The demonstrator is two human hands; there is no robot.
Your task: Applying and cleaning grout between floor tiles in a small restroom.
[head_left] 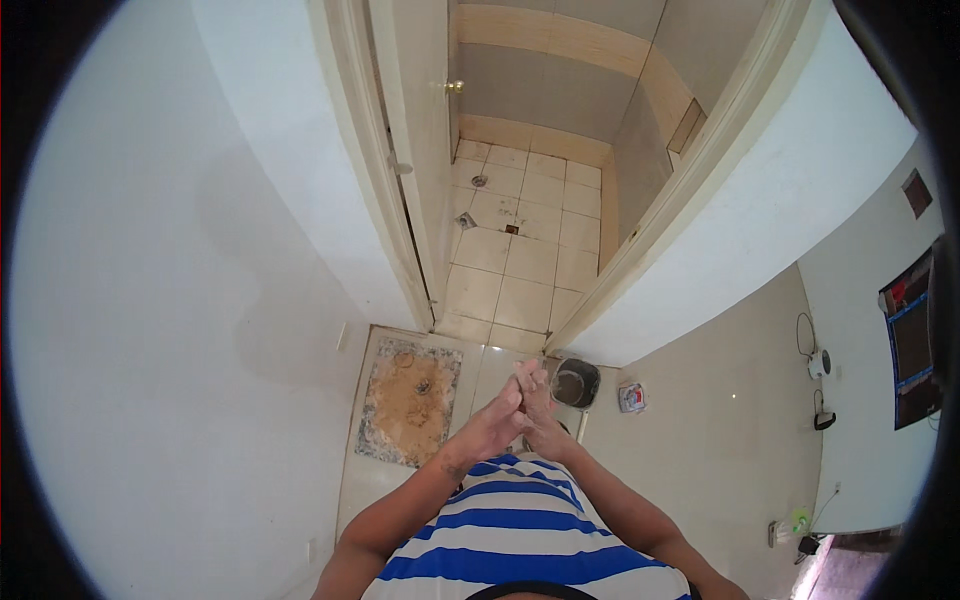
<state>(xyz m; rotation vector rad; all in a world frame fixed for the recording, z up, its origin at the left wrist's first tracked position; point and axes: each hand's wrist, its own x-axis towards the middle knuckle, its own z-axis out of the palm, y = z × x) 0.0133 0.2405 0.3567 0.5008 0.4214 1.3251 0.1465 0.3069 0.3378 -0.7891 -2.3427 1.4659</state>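
Note:
My left hand (490, 426) and my right hand (545, 432) meet in front of my striped shirt, palms against each other. Both sets of fingers are stretched out, dusted with pale powder or dried paste, and no object shows between them. Just right of the fingertips stands a black bucket (592, 378) with grey matter inside. To the left of my hands a board or mat (408, 400) lies on the floor, smeared brown with a speckled grey border. A small round piece (423, 386) rests on it.
Ahead, a doorway opens onto a tiled floor (530, 258) with a round drain (479, 181), a loose square metal piece (465, 220) and a small dark square hole (511, 230). The door (425, 130) stands open at left. A small packet (632, 397) lies right of the bucket.

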